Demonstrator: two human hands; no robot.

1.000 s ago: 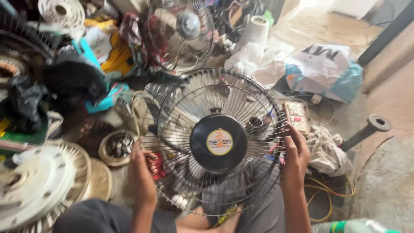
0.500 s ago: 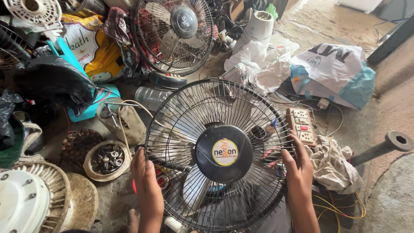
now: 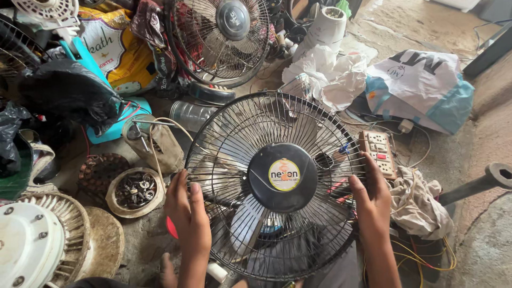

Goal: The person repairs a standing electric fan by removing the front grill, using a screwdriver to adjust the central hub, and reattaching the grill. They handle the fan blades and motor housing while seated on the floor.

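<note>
Both hands on the fan guard point(image 3: 277, 184), a round black wire cage with a dark centre disc and a round sticker on it, lying flat in the middle of the floor clutter right in front of the person. Left hand point(image 3: 186, 213) is at the guard's left rim, fingers laid flat along the wires and the outer ring, grip wide, pressing rather than wrapping. Right hand point(image 3: 373, 200) is at the right rim, fingers hooked over the outer ring, thumb on the wires; grip narrow on the rim (can't tell how firmly). White blades show through the wires under the lower left of the disc. Just right of the guard, a white power strip point(image 3: 377, 153) on the floor, and a crumpled cloth point(image 3: 418, 200) beside the right hand. Yellow wires point(image 3: 426, 258) trail under that cloth. Left of the left hand, a shallow bowl of small metal parts point(image 3: 133, 191), and past it a white ribbed motor housing point(image 3: 37, 242) at the frame's lower left. Second fan point(image 3: 226, 34) stands behind the guard, tilted, grille facing the camera. Clear plastic bottle point(image 3: 192, 113) lies between the two. White and blue bag point(image 3: 421, 88) upper right, crumpled white plastic point(image 3: 325, 74) next to it.
</note>
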